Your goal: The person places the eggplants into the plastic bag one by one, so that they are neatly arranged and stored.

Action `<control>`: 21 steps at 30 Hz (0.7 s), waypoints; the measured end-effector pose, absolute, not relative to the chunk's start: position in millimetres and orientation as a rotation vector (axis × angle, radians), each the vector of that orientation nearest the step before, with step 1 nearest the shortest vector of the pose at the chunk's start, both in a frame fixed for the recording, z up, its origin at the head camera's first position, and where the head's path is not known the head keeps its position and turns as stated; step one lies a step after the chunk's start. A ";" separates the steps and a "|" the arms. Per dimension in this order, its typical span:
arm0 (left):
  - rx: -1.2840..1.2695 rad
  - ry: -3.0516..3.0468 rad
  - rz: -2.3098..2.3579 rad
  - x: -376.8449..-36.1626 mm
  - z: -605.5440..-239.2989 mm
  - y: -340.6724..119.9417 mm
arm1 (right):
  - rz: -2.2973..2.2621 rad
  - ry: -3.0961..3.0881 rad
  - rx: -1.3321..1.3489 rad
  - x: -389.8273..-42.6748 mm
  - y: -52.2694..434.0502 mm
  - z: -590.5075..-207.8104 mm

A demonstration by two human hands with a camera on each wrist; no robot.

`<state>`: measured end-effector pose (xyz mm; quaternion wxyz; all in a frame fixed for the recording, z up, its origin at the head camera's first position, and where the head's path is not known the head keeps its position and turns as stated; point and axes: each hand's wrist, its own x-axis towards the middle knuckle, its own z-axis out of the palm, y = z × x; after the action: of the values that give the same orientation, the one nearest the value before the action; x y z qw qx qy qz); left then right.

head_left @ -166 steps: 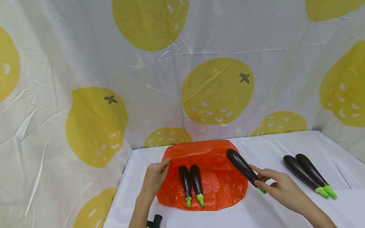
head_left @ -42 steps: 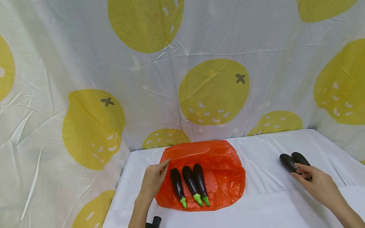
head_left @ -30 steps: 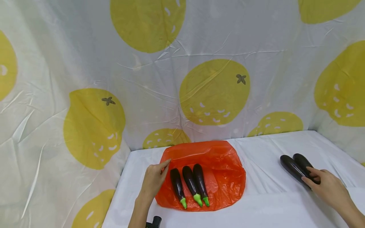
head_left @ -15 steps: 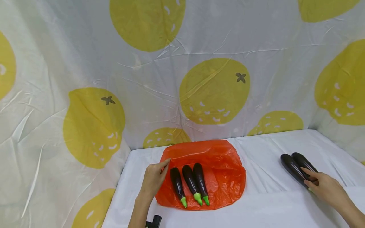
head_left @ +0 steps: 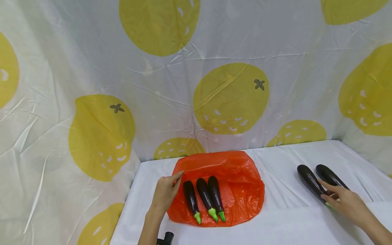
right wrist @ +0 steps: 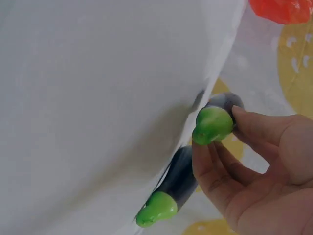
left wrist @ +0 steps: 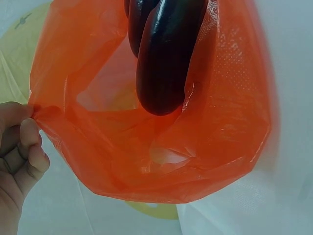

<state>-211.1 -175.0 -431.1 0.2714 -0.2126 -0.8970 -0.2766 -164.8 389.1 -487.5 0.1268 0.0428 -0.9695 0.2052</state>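
An orange plastic bag (head_left: 239,185) lies flat on the white table, and my left hand (head_left: 175,180) pinches its left edge, holding the mouth up. Three dark purple eggplants (head_left: 204,197) with green stems lie side by side in the opening; the left wrist view shows one eggplant's rounded end (left wrist: 164,63) inside the bag (left wrist: 230,122), with my left hand (left wrist: 27,122) at its rim. On the right, my right hand (head_left: 326,195) pinches the stem end of one eggplant (head_left: 307,178). A second eggplant (head_left: 330,175) lies beside it. The right wrist view shows the held eggplant's green stem (right wrist: 212,125) between thumb and fingers.
A white cloth covers the table (head_left: 284,224). A white curtain with yellow fruit prints (head_left: 229,98) closes off the back and both sides. A small black object (head_left: 166,237) sits at the near edge by my left forearm.
The third eggplant now lies in the bag. My right hand went to the pair on the right, took hold of the left one and shifted it slightly left. My left hand stayed put.
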 end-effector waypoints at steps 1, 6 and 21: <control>-0.573 -2.417 -0.746 -211.0 -431.3 -174.9 | 0.614 -2.791 0.144 -164.2 387.3 -487.7; -0.588 -2.409 -0.745 -210.9 -431.0 -175.4 | 0.678 -2.706 0.200 -161.2 370.9 -482.5; -0.598 -2.400 -0.751 -209.8 -430.0 -175.9 | 0.964 -2.737 0.258 -153.1 309.4 -459.0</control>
<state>-209.8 -175.9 -430.0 0.2746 -0.2226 -0.8927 -0.2794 -153.1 309.4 -459.0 0.1139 0.0880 -0.9334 0.3286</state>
